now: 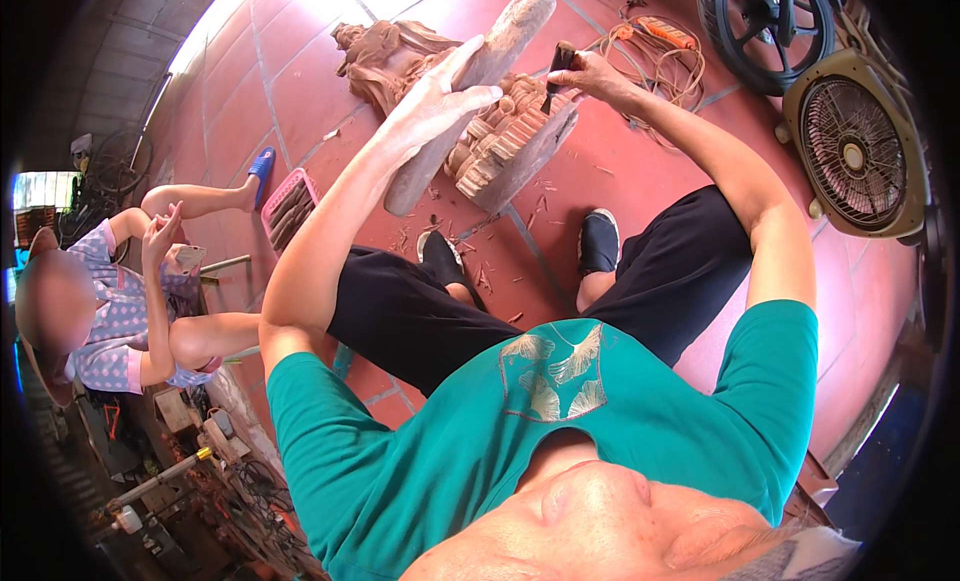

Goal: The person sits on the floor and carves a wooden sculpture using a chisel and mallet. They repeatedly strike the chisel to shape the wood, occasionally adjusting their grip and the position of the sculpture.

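Observation:
A brown carved wooden piece point(500, 131) with ridged detail lies on the tiled floor in front of my feet. Across its left side runs a long, smooth-edged slab of wood point(517, 36). My left hand point(438, 99) is on this slab, thumb and fingers parted around it; part of its grip is hidden. Between the fingers of my right hand point(590, 77) is a short dark-handled hand tool point(561, 63). Its dark narrow end points down at the ridged carving; its exact kind is unclear. More carved wood point(385, 61) with flowing shapes extends behind my left hand.
Wood chips point(485, 278) are scattered around my shoes. At left, a seated person point(120, 291) is beside a pink basket point(272, 209) with dark pieces inside. An orange tool with a coiled cord point(665, 33), a wheel point(768, 26) and a box fan point(853, 156) stand or lie right.

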Demonstrator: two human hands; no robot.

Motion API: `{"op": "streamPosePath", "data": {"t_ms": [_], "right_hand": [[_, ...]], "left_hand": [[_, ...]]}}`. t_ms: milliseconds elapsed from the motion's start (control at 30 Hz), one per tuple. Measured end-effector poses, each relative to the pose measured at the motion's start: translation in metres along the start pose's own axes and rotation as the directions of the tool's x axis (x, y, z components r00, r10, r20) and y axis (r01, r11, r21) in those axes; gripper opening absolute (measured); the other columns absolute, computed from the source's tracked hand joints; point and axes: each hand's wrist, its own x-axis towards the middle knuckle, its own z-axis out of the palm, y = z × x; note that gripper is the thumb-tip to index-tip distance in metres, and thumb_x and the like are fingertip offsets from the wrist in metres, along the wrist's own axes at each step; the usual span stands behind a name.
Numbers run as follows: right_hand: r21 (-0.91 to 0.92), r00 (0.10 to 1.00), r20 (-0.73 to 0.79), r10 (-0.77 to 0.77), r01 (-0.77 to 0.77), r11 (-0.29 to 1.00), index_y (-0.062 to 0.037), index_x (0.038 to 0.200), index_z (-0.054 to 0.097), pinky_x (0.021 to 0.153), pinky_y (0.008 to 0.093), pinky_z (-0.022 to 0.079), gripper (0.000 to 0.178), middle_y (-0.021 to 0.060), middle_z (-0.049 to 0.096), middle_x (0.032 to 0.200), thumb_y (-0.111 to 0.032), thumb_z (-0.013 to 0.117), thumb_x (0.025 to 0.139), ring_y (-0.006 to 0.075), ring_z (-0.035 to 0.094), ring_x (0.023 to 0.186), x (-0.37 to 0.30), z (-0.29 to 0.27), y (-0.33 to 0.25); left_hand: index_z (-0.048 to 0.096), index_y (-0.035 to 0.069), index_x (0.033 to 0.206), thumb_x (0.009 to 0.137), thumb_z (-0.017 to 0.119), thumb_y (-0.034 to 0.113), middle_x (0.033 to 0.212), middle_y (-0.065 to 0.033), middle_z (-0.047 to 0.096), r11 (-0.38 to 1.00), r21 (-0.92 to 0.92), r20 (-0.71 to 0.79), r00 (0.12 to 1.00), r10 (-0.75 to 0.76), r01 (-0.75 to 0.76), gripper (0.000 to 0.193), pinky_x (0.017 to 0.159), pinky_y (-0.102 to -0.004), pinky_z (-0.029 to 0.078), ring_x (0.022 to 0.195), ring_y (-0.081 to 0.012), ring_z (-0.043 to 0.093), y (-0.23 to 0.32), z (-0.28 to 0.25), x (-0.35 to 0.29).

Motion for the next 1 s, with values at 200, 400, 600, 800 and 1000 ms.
{"op": "streamPosePath", "data": {"t_ms": [200,400,600,800,1000], "right_hand": [[-0.099,0.999,0.015,-0.048,0.049,0.994,-0.0041,0.112,0.061,0.067,0.0291,0.054,0.031,0.0030,0.072,0.096,-0.028,0.072,0.096,0.0111,0.069,0.089,0.005,0.013,-0.001],[-0.429,0.938,0.042,-0.345,0.329,0.841,-0.0037,0.114,0.058,0.072,0.0396,0.056,0.034,0.0139,0.072,0.091,-0.026,0.073,0.092,0.0258,0.072,0.083,0.011,0.019,-0.004],[-0.582,0.896,0.158,-0.415,0.424,0.694,-0.0072,0.111,0.058,0.067,0.0455,0.055,0.035,0.0166,0.070,0.082,-0.029,0.073,0.089,0.0377,0.069,0.073,0.009,0.024,-0.012],[-0.623,0.843,0.319,-0.434,0.531,0.574,-0.0085,0.105,0.061,0.061,0.0467,0.051,0.030,0.0134,0.067,0.075,-0.029,0.073,0.087,0.0365,0.067,0.069,0.004,0.028,-0.030],[-0.552,0.763,0.401,-0.508,0.643,0.531,-0.0129,0.102,0.063,0.062,0.0431,0.049,0.026,0.0085,0.061,0.073,-0.025,0.075,0.083,0.0316,0.064,0.070,0.010,0.036,-0.029]], "left_hand": [[0.031,0.007,0.159,0.088,0.076,0.033,0.160,-0.0190,0.037,0.996,0.049,-0.022,0.997,0.080,-0.079,0.088,0.120,-0.0391,0.030,0.146,-0.0289,0.037,-0.012,-0.006,-0.002],[0.030,0.015,0.161,0.091,0.074,0.027,0.142,-0.0101,0.054,0.967,0.209,-0.059,0.985,0.162,-0.147,0.083,0.068,-0.0282,0.053,0.085,-0.0100,0.058,-0.025,-0.012,0.000],[0.029,0.014,0.161,0.091,0.074,0.026,0.143,-0.0110,0.054,0.972,0.191,-0.096,0.983,0.156,-0.136,0.084,0.069,-0.0269,0.052,0.084,-0.0087,0.058,-0.021,-0.009,-0.004],[0.028,0.014,0.161,0.093,0.072,0.023,0.127,-0.0086,0.062,0.964,0.204,-0.110,0.975,0.196,-0.171,0.082,0.066,-0.0253,0.051,0.081,-0.0064,0.058,-0.018,-0.007,-0.008],[0.029,0.002,0.158,0.092,0.073,0.022,0.152,-0.0176,0.047,0.965,0.020,-0.250,0.934,0.257,-0.261,0.082,0.114,-0.0361,0.038,0.137,-0.0238,0.048,0.005,0.008,-0.028]]}}
